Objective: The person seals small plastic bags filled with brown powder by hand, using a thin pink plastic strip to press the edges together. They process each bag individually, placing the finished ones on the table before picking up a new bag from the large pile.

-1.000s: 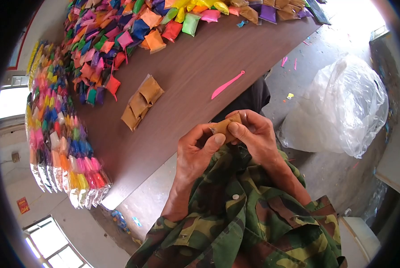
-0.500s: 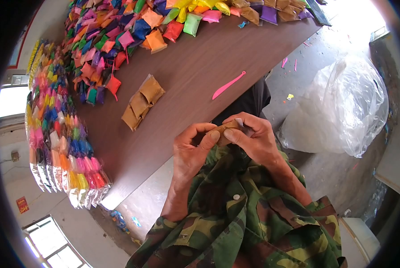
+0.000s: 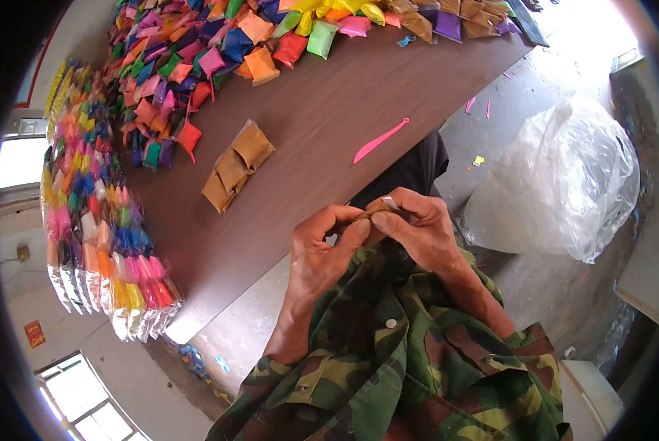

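Between my two hands, above my lap, is a small brown packet (image 3: pixel 374 234), mostly covered by my fingers. My left hand (image 3: pixel 328 239) pinches its left side between thumb and curled fingers. The thumb and fingers of my right hand (image 3: pixel 416 226) grip its right side, and a whitish clear edge of film sticks up there. On the table left of my hands lie several brown packets (image 3: pixel 237 167) joined in a strip. A pink plastic knife (image 3: pixel 381 140) rests near the table edge, beyond my hands.
Small colourful packets (image 3: pixel 190 66) are heaped across the far side of the brown table (image 3: pixel 300 110). Clear bags of coloured packets (image 3: pixel 105 235) stand in rows along the left edge. A large clear plastic bag (image 3: pixel 557 184) sits on the floor at right, with scraps near it.
My thumbs have come closer together over the brown packet, and less of it shows. The view has shifted very slightly; the things on the table lie as before.
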A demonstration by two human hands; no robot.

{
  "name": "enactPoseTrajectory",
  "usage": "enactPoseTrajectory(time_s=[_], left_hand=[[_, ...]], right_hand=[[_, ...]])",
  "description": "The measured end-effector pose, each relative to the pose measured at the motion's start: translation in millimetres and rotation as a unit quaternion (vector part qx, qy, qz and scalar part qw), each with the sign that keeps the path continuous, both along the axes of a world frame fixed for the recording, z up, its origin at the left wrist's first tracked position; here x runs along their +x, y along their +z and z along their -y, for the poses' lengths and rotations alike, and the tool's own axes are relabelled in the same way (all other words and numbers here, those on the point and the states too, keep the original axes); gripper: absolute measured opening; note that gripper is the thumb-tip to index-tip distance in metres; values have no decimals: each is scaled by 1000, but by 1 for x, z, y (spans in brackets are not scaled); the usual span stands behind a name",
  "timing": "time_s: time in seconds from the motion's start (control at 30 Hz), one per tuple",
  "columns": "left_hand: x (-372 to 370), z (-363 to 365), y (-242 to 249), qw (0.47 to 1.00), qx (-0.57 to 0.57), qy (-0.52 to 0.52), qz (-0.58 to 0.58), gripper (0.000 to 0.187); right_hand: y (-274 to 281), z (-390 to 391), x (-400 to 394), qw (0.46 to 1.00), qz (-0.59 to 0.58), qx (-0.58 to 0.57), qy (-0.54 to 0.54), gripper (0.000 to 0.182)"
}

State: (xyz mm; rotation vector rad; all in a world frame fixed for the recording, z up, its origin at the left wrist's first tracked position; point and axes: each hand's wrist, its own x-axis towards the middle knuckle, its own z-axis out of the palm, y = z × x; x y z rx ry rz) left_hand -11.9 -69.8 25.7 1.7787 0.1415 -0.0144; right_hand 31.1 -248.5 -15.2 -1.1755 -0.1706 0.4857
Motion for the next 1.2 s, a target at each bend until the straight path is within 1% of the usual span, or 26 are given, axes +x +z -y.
enactPoseTrajectory(time_s=[0.03,0.13,0.23,0.33,0.4,0.43,0.53,0.6,0.63,0.7,0.73,0.77,0.87,0.9,1.0,1.1,1.2], left_hand=[[0,-2,-1,1000,5,-1,4,14],[0,-5,-4,1000,18,-4,18,15],[0,-4,-2,999,23,-2,23,16],[-2,2,-2,1000,7,12,0,17],[-3,6,-6,999,-8,33,-26,19],[-3,5,-6,999,-13,22,-30,19],[-5,1,-6,999,-33,2,-42,19],[-7,-1,-8,997,-54,7,-48,19],[-8,-2,-9,997,-61,25,-49,19],[-10,-3,-11,994,-76,61,-51,20],[-9,-2,-11,994,-78,63,-46,21],[-8,-1,-10,994,-81,64,-39,21],[-6,2,-6,992,-105,63,-35,23],[-5,3,-5,991,-115,62,-35,24],[-3,9,-4,991,-99,84,-28,25],[-4,1,-6,992,-110,50,-46,25],[-7,-3,-14,995,-79,51,-34,22]], right_hand=[[-1,0,0,1000,15,-17,1,16],[-1,-3,1,999,10,-31,-2,18],[-1,-3,0,999,-28,-20,-7,19],[-9,-3,-1,999,2,-30,-30,17],[-5,-2,1,998,33,-50,-31,15],[-3,-2,1,997,49,-60,-31,14],[-5,-1,1,999,23,-35,5,19],[3,-5,0,998,-44,41,-14,24],[6,-7,0,994,-77,79,-24,27],[3,-9,-4,993,-70,91,-18,31],[2,-10,-6,993,-67,97,-16,33],[4,-10,-7,992,-82,91,-4,31],[-1,-6,-6,996,-68,56,-8,29],[-2,-7,-6,995,-74,68,-19,26],[-1,-6,-3,995,-76,66,-5,25],[-5,-2,-5,999,-30,24,27,26],[-5,-3,-6,999,-33,30,18,25]])
